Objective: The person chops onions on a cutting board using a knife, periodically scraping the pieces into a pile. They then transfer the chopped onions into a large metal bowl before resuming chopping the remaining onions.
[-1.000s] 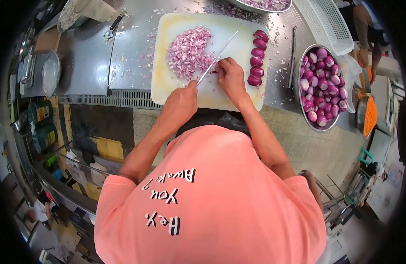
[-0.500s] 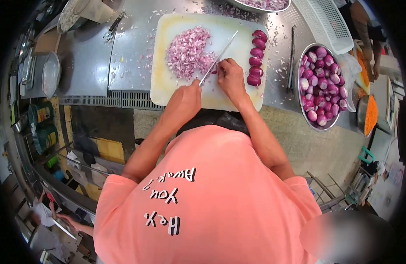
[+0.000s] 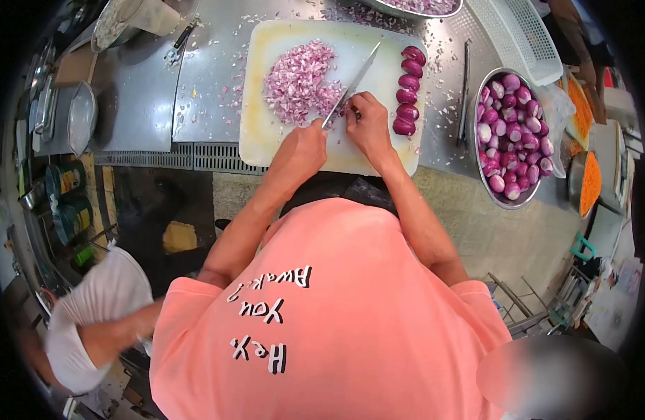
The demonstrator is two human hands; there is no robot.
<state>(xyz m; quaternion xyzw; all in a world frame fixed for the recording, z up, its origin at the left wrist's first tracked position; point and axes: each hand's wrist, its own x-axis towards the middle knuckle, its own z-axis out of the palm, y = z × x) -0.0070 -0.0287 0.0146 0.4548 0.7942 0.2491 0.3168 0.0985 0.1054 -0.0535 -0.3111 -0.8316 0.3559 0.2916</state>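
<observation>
Head view: knife (image 3: 355,80) slants from left hand (image 3: 301,150), just beside right hand (image 3: 369,122).

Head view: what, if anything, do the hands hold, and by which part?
The left hand holds the long, pointed, silver-coloured knife at its handle end, the grip itself covered. Whether the right hand holds anything cannot be told.

On the cutting board (image 3: 280,143), chopped onion (image 3: 301,84) is lying at ten o'clock, an onion row (image 3: 408,96) at three; off it, a basket (image 3: 508,38) is resting at two, an onion-filled bowl (image 3: 513,205) past three.
</observation>
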